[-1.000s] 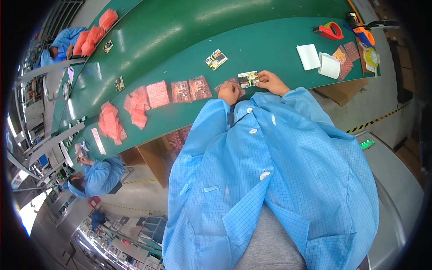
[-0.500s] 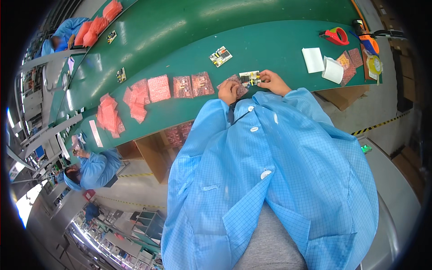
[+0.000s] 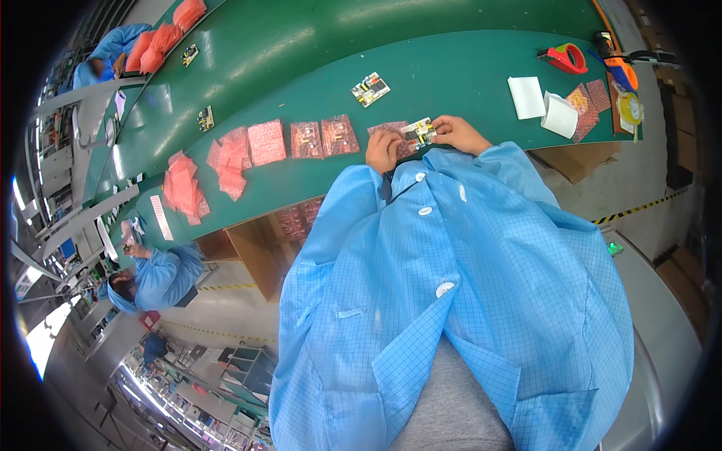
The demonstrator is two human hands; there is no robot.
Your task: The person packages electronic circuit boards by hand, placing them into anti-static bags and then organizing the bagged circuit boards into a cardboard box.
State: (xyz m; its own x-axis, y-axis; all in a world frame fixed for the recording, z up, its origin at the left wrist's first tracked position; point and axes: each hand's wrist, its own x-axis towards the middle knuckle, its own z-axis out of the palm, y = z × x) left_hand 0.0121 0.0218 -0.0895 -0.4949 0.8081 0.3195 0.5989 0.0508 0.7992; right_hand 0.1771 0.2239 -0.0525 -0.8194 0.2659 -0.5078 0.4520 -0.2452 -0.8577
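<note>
the right hand (image 3: 459,134) has its thumb and fingers pinched on the right end of a circuit board (image 3: 421,132), at the near edge of the green bench (image 3: 451,79), in front of the blue coat (image 3: 459,248). the left hand (image 3: 383,151) is beside it, fingers curled in together on a pink bubble bag (image 3: 394,127); its fingertips are partly hidden, but the grip looks closed on the bag. the board sits at a slant, its left end meeting the bag's right side. whether that end is inside the bag or only against it, i cannot tell.

the step in hand looks like matching the board to the mouth of the bag. from here, the next move seems to call for the left fingers to hold the bag's layers apart while the right hand keeps the board level and in line, so that its tall parts do not snag on the bubble wrap.

to the left lie 2 filled bags (image 3: 341,135), each with a board showing through, then a flat stack of bags (image 3: 266,142) and a looser heap (image 3: 229,161). a bare spare board (image 3: 370,89) lies farther back, apart from both hands.
</note>
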